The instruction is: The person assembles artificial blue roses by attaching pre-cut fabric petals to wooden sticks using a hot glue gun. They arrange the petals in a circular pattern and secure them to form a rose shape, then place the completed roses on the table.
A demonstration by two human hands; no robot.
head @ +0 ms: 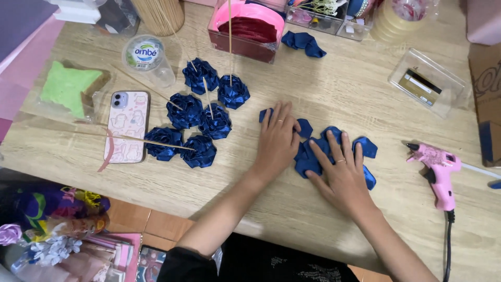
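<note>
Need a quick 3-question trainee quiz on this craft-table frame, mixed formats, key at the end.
1. True or false: both the left hand and the right hand lie flat on the loose blue ribbon petals.
2. How many finished blue ribbon roses on skewers lie beside the phone?
3. Which tool lies nearest the right hand? A: pink glue gun. B: scissors. C: stapler.

Key: 1 true; 2 six; 3 A.
</note>
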